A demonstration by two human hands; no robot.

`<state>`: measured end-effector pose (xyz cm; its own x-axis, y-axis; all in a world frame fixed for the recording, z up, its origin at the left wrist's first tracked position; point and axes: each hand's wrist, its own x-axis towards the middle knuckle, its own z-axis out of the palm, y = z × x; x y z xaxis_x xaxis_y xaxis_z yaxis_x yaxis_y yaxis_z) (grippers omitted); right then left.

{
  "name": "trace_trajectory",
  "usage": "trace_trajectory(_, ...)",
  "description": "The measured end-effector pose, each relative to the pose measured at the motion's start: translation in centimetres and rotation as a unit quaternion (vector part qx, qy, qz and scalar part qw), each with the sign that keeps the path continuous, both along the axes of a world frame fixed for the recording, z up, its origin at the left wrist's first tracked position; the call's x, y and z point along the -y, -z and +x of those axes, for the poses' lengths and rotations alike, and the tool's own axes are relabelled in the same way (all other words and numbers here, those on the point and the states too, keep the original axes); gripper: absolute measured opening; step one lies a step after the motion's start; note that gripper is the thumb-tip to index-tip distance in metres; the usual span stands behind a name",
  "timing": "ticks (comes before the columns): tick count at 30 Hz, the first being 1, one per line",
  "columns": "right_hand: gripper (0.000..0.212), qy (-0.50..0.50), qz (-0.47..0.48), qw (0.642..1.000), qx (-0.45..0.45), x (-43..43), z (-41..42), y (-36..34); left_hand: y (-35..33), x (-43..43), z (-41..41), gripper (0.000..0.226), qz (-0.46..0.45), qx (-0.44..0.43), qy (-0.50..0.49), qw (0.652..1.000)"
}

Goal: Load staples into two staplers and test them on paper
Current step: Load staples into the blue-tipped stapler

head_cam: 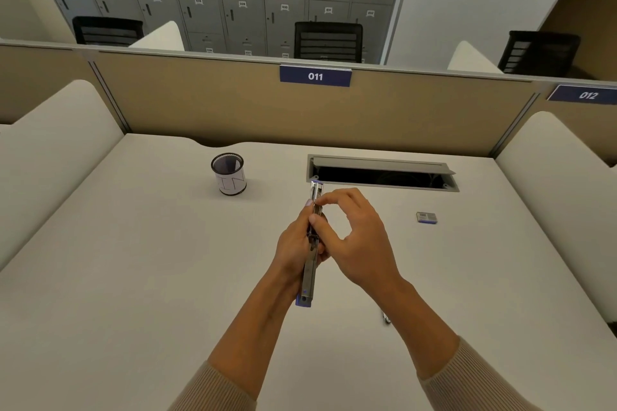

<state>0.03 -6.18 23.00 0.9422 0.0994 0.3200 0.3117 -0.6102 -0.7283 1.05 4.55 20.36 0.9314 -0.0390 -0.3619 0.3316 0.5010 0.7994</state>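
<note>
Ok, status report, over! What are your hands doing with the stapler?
Left hand grips stapler, opened out. Right hand pinches its rail. Staple box apart, on table. Nothing in the way.

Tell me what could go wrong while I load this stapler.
1. The stapler is held open in the left hand; loose staples could spill, maybe into the open cable slot just beyond.
2. The right hand pinches at its open top; fingertips could get nipped if it snaps shut.
</note>
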Motion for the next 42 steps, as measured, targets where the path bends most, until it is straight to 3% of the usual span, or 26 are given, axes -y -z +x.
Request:
trace_trajectory(12,0.024,0.031,0.021,0.999,0.029,0.4,-0.4,0.4,-0.2,0.8,-0.3,0.04,-0.036,0.002,0.011,0.999)
trace_trajectory(18,0.012,0.019,-0.019,0.977,0.212,0.2,-1.2,1.5,-0.4,0.3,-0.1,0.049,-0.009,-0.006,0.002,1.0)
trace_trajectory(27,0.024,-0.022,0.017,0.961,0.275,0.7,-1.6,1.9,-0.7,0.2,-0.3,0.042,-0.025,0.011,0.023,0.999)
trace_trajectory(33,0.024,-0.002,0.083,0.968,0.238,1.0,-1.8,1.5,-0.6,0.0,-0.3,0.042,-0.02,0.037,0.053,0.998)
trace_trajectory(38,0.026,0.057,0.163,0.972,0.16,1.4,-1.5,0.8,-0.8,0.1,-0.3,0.046,-0.138,0.071,0.101,0.983)
trace_trajectory(42,0.021,0.078,0.2,0.968,0.133,1.6,-1.3,0.8,-0.6,0.0,-0.2,0.046,-0.15,0.092,0.122,0.977)
